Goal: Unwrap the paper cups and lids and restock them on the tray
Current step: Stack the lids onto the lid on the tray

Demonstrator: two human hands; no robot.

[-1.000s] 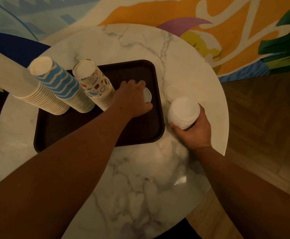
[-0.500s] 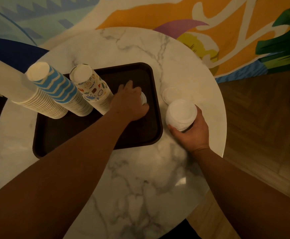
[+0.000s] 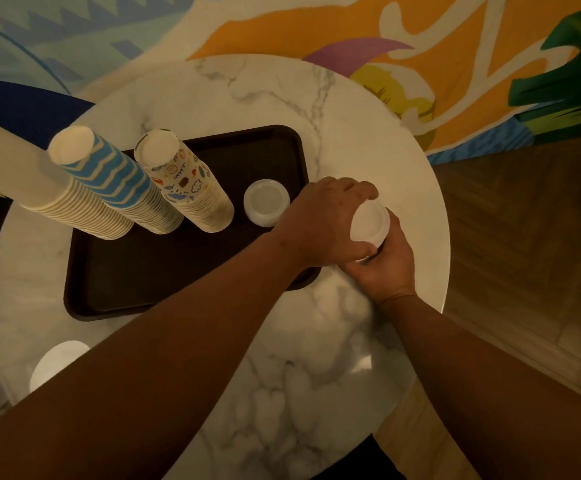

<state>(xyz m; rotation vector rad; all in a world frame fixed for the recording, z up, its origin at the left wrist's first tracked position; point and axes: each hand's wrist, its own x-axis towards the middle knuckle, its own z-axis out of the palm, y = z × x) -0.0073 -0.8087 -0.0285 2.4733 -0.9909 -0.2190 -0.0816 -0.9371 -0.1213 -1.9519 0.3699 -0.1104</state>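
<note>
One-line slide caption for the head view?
Both hands, left hand and right hand, grip a lid stack beside the tray.

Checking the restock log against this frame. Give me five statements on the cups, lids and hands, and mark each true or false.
1. Three stacks of paper cups stand on the tray. True: the plain stack, the blue zigzag stack and the cartoon-print stack.
2. A small pile of lids sits on the tray beside the cartoon-print stack. True.
3. The right hand is empty. False: it holds a stack of lids.
4. The left hand rests on the blue zigzag stack. False: it grips the stack of lids that the right hand holds.
5. The held stack of lids is over the middle of the tray. False: it is past the tray's right edge, over the marble table.
</note>
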